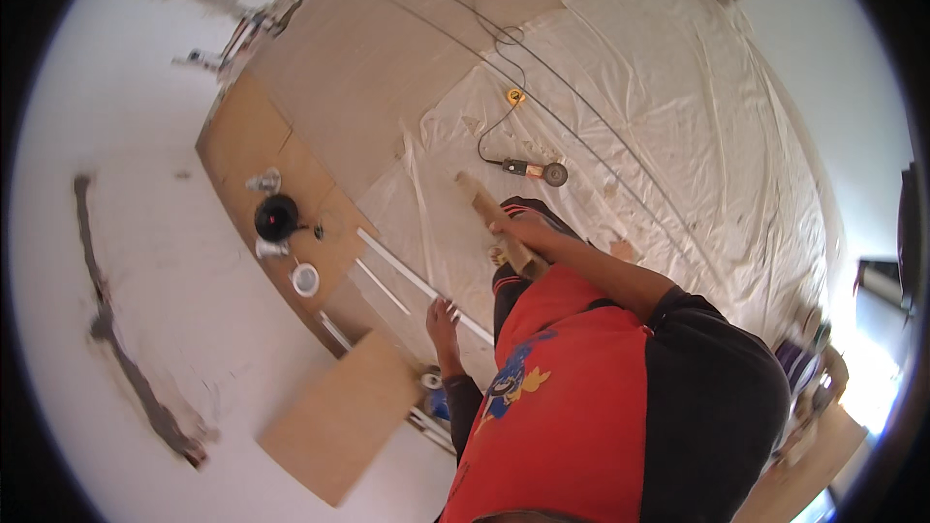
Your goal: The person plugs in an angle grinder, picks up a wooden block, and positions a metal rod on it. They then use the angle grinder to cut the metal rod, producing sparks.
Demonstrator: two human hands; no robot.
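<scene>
My right hand (524,230) is closed on a long, narrow brown strip (489,208). Whether the strip is wood or cardboard I cannot make out. It slants in front of my body, its far end blurred. My left hand (443,318) hangs lower and to the left, fingers apart, with nothing in it. Under and beside that hand a long white strip (417,276) runs across the floor. A shorter white strip (383,287) lies alongside. Farther off, an angle grinder (533,170) with a dark disc rests on the plastic sheet (639,87).
A yellow round thing (515,97) sits near the grinder's cord. Dark cables (581,97) cross the sheet. At left are a black round object (277,219), a white ring-shaped item (304,279) and a brown panel (339,416). The white wall (145,261) has a rough filled channel.
</scene>
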